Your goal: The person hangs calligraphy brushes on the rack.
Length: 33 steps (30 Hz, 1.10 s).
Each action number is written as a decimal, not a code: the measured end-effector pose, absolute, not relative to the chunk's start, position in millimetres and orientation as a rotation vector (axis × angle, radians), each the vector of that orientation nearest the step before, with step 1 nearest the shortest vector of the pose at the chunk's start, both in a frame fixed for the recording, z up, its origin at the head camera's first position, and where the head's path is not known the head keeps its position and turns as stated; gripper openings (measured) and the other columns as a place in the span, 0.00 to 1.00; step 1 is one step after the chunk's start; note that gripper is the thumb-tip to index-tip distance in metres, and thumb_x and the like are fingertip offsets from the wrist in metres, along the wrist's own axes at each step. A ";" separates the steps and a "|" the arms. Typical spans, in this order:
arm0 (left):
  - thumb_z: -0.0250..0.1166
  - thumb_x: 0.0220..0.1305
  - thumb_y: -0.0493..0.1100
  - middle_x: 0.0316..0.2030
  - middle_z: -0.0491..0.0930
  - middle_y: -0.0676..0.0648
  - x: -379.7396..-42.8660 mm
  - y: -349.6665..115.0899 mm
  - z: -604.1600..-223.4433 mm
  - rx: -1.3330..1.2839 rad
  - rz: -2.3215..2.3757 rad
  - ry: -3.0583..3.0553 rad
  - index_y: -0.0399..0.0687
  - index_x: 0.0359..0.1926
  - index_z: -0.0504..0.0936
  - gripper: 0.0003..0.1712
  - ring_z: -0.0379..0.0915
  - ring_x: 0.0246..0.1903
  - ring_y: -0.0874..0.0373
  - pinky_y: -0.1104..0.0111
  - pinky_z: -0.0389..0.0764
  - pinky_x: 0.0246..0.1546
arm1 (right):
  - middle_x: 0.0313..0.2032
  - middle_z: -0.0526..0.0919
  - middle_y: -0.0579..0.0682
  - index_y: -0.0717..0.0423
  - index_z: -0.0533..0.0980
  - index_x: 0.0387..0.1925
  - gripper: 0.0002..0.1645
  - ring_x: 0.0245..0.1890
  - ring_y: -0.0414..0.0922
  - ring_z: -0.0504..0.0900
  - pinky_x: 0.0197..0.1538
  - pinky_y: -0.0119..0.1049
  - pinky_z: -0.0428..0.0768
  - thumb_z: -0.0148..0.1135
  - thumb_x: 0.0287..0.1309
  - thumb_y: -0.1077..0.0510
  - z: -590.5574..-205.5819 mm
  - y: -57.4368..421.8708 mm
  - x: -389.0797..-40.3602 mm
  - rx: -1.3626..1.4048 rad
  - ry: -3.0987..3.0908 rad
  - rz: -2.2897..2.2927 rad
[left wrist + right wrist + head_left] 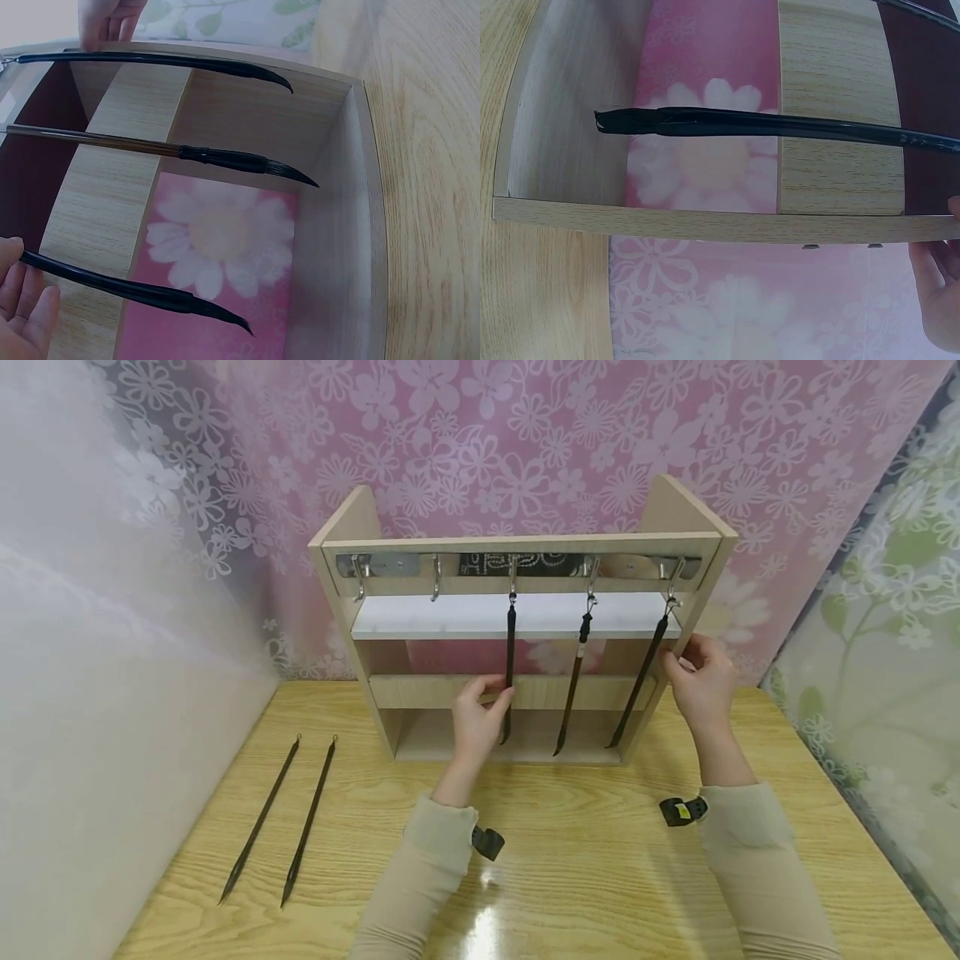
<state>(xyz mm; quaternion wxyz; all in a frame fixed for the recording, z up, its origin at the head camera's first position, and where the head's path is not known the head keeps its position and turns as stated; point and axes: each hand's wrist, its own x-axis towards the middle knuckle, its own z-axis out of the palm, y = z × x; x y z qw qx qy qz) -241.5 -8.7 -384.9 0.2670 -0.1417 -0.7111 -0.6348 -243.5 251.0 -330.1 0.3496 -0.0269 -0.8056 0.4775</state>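
Three dark writing brushes hang tip-down from hooks on a small wooden rack (525, 545). My left hand (478, 718) pinches the handle of the middle-hook brush (511, 639) between thumb and fingers; its dark tip (225, 319) shows in the left wrist view. Beside it hangs a brown-handled brush (573, 681), untouched. At the right end, my right hand (705, 681) grips the edge of the rack's side panel, close to the rightmost black brush (641, 677). That brush (780, 125) crosses the right wrist view, with part of the hand (941, 300) at the panel edge.
Two more brushes, a left one (258, 822) and a right one (309, 822), lie on the wooden table (570, 860) left of the rack. Two bare hooks, one of them a left-end hook (359, 578), are on the metal strip. Flowered cloth (525, 443) hangs behind.
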 end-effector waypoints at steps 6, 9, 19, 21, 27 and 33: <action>0.64 0.53 0.37 0.32 0.78 0.44 -251.8 -11.9 -399.5 -0.446 -1.695 -1.857 0.37 0.35 0.80 0.08 0.76 0.34 0.56 0.70 0.81 0.31 | 0.32 0.75 0.43 0.69 0.74 0.40 0.16 0.34 0.28 0.74 0.42 0.26 0.77 0.59 0.50 0.63 -333.4 252.2 -246.0 -0.064 -2.086 1.240; 0.65 0.53 0.37 0.32 0.79 0.45 -251.9 -14.0 -402.1 -0.461 -1.689 -1.848 0.37 0.35 0.80 0.08 0.76 0.34 0.57 0.70 0.81 0.31 | 0.32 0.74 0.43 0.69 0.74 0.41 0.16 0.33 0.27 0.73 0.43 0.27 0.77 0.59 0.50 0.63 -334.5 252.5 -246.9 -0.066 -2.087 1.243; 0.65 0.53 0.41 0.33 0.80 0.46 -265.3 -30.2 -446.2 -0.400 -1.632 -1.871 0.41 0.38 0.80 0.11 0.77 0.33 0.56 0.70 0.81 0.29 | 0.33 0.75 0.45 0.68 0.74 0.42 0.16 0.40 0.42 0.78 0.44 0.29 0.77 0.59 0.51 0.62 -332.3 250.8 -245.1 -0.083 -2.109 1.229; 0.65 0.53 0.41 0.34 0.80 0.47 -278.2 -35.9 -470.0 -0.390 -1.595 -1.883 0.44 0.39 0.80 0.11 0.77 0.33 0.57 0.70 0.81 0.30 | 0.33 0.75 0.45 0.68 0.74 0.42 0.16 0.39 0.39 0.77 0.44 0.29 0.77 0.59 0.51 0.62 -332.3 250.7 -245.0 -0.080 -2.104 1.235; 0.68 0.50 0.41 0.36 0.79 0.56 -321.0 -63.1 -547.0 -0.346 -1.458 -1.903 0.59 0.43 0.79 0.17 0.76 0.35 0.62 0.74 0.80 0.27 | 0.33 0.75 0.44 0.70 0.74 0.41 0.16 0.36 0.32 0.75 0.44 0.27 0.77 0.58 0.51 0.63 -333.2 250.8 -245.4 -0.069 -2.094 1.251; 0.67 0.50 0.45 0.35 0.77 0.62 -319.8 -92.7 -560.1 -0.285 -1.370 -1.917 0.67 0.41 0.77 0.16 0.75 0.33 0.66 0.74 0.79 0.24 | 0.33 0.75 0.45 0.70 0.73 0.41 0.16 0.36 0.31 0.75 0.43 0.27 0.77 0.58 0.51 0.63 -332.7 251.3 -245.5 -0.072 -2.095 1.253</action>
